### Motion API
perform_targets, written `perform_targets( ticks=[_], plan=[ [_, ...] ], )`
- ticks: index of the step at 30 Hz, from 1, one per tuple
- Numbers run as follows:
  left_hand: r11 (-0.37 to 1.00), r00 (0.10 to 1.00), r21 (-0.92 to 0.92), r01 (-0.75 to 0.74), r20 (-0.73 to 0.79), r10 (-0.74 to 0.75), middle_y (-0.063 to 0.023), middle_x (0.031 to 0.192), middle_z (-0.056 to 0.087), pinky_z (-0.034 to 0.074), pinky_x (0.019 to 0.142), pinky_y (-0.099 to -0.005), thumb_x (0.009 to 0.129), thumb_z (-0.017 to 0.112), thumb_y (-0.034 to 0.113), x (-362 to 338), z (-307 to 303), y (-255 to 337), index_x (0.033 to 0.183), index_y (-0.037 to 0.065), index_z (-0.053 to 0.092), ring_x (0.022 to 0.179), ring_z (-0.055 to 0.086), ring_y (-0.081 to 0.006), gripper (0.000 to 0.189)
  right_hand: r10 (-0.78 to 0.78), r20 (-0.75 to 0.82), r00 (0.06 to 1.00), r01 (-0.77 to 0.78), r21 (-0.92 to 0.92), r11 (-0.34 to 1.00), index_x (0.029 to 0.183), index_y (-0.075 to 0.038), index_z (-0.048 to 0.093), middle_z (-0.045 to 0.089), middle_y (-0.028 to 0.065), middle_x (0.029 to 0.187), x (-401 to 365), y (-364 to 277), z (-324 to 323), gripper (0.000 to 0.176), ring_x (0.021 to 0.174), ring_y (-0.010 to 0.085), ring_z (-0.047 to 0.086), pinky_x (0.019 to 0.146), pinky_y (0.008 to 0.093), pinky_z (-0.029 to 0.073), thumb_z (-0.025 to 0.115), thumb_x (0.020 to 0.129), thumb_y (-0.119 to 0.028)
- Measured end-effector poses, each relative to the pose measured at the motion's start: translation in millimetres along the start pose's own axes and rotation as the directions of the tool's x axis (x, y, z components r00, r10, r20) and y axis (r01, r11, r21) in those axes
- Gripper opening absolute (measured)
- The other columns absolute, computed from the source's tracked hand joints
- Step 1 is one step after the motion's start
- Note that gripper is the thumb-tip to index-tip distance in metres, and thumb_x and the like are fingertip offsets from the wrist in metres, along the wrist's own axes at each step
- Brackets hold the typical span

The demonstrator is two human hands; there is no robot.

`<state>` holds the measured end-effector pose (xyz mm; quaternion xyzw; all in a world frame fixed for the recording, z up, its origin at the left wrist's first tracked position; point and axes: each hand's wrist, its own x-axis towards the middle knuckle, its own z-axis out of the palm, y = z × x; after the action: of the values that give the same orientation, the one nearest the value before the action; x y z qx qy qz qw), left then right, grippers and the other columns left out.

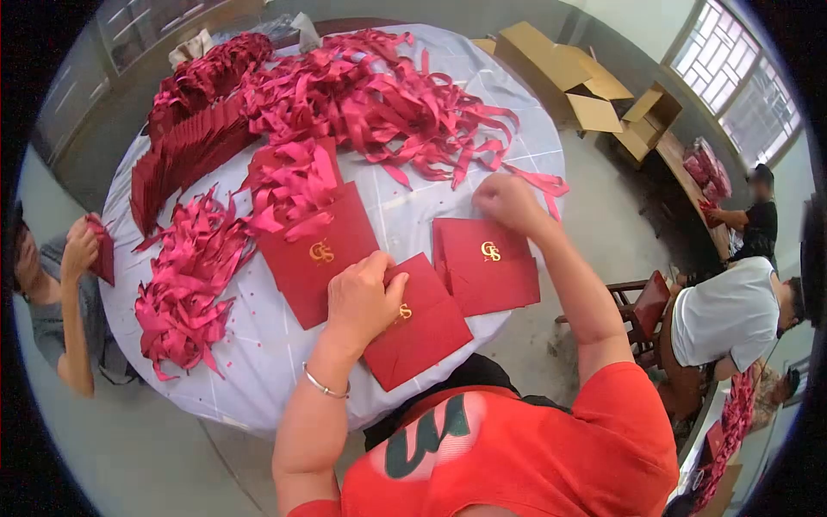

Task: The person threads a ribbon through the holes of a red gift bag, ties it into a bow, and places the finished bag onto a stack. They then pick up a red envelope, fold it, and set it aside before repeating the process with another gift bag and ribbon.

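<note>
My left hand [363,300] is closed at the upper left of a red paper bag [419,332], its thumb over the bag's face and partly hiding a gold logo. The bag lies tilted near the table's front edge. Just above a small stack of red paper bags [487,269] with a gold logo, my right hand [510,202] has its fingers curled; what they hold, if anything, is hidden. A pink-red ribbon [541,181] ends close beside it. Left of my left hand lies another pile of red bags [320,250], with loose ribbons on its far part.
A heap of ribbons [370,103] covers the back of the round table [405,207]. Rows of red bags [185,155] stand at the left, with more ribbons [189,284] in front. A person [65,302] at left holds a red bag. Cardboard boxes [564,73] and other people are beyond, right.
</note>
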<state>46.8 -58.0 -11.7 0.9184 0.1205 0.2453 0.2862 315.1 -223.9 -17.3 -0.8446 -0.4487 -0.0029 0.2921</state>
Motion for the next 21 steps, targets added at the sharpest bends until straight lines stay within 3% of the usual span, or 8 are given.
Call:
perform_targets(
  ticks=[1,3,4,6,10,15,17,21],
  plan=[
    [1.0,1.0,0.009,0.02,0.0,-0.02,-0.0135,0.078,0.066,0.051,0.064,-0.0437,0.079,0.069,0.019,0,-2,0,0.088,0.004,0.061,0.074,0.065,-0.0332,0.02,0.011,-0.15,0.989,0.007,0.115,0.993,0.087,-0.005,0.069,0.068,0.0124,0.081,0,-11,-7,0.013,0.075,0.0227,0.066,0.07,0.0328,0.051,0.07,0.08,-0.016],
    [0.997,0.995,-0.03,0.065,0.08,-0.062,-0.0168,0.087,0.068,0.053,0.069,-0.0413,0.077,0.073,0.016,0,-7,3,0.094,0.004,0.063,0.081,0.067,-0.0329,0.023,0.006,-0.583,0.812,0.139,0.204,0.969,0.093,-0.004,0.068,0.068,0.0095,0.08,3,-38,-24,0.013,0.074,0.0162,0.064,0.069,0.0289,0.049,0.068,0.086,-0.014],
    [0.992,0.988,-0.075,0.102,0.12,-0.092,-0.0171,0.091,0.069,0.053,0.074,-0.0394,0.076,0.074,0.016,1,-9,3,0.098,0.003,0.063,0.087,0.068,-0.0311,0.028,0.043,-0.634,0.772,0.212,0.321,0.923,0.093,-0.002,0.067,0.068,0.006,0.081,2,-43,-39,0.009,0.075,0.0116,0.063,0.069,0.025,0.049,0.068,0.087,-0.009],
    [0.986,0.981,-0.1,0.132,0.155,-0.116,-0.017,0.092,0.069,0.053,0.076,-0.0384,0.075,0.074,0.015,1,-12,2,0.099,0.003,0.063,0.089,0.068,-0.0303,0.029,-0.238,-0.791,0.563,0.547,0.142,0.825,0.092,-0.002,0.066,0.067,0.0053,0.083,-9,-83,-69,0.015,0.077,0.0125,0.062,0.07,0.0241,0.049,0.071,0.08,0.005],
    [0.968,0.959,-0.176,0.178,0.251,-0.13,-0.0152,0.094,0.07,0.053,0.08,-0.0351,0.074,0.074,0.009,3,-15,2,0.102,0.001,0.063,0.091,0.068,-0.0263,0.031,-0.612,-0.449,0.651,0.664,-0.053,0.745,0.082,-0.008,0.067,0.065,0.0045,0.077,-60,-118,-68,0.022,0.07,0.0211,0.062,0.063,0.0303,0.049,0.077,0.067,0.004],
    [0.934,0.953,-0.303,0.19,0.285,-0.101,-0.0177,0.096,0.069,0.052,0.077,-0.0371,0.076,0.068,0.008,0,-11,-5,0.106,0.0,0.062,0.089,0.068,-0.0265,0.031,-0.555,-0.206,0.806,0.588,0.166,0.792,0.08,-0.008,0.065,0.062,0.0056,0.072,-111,-119,12,0.021,0.063,0.0224,0.06,0.055,0.0331,0.047,0.081,0.066,-0.007],
    [0.758,0.854,-0.487,0.433,0.491,-0.172,-0.006,0.094,0.068,0.051,0.075,-0.0249,0.08,0.067,0.002,3,-18,-1,0.103,-0.003,0.062,0.087,0.063,-0.0103,0.024,-0.56,-0.184,0.808,0.582,0.098,0.807,0.08,-0.008,0.065,0.062,0.0048,0.074,-125,-123,19,0.022,0.064,0.0222,0.059,0.054,0.033,0.046,0.081,0.066,-0.006],
    [0.59,0.758,-0.555,0.586,0.634,-0.156,-0.006,0.095,0.067,0.05,0.074,-0.0226,0.081,0.064,-0.001,1,-18,-12,0.103,-0.003,0.061,0.084,0.061,-0.0078,0.022,-0.54,-0.241,0.807,0.58,0.143,0.802,0.082,-0.007,0.065,0.062,0.0056,0.075,-131,-120,23,0.024,0.064,0.0225,0.06,0.054,0.0318,0.046,0.081,0.065,-0.004]
  ],
)
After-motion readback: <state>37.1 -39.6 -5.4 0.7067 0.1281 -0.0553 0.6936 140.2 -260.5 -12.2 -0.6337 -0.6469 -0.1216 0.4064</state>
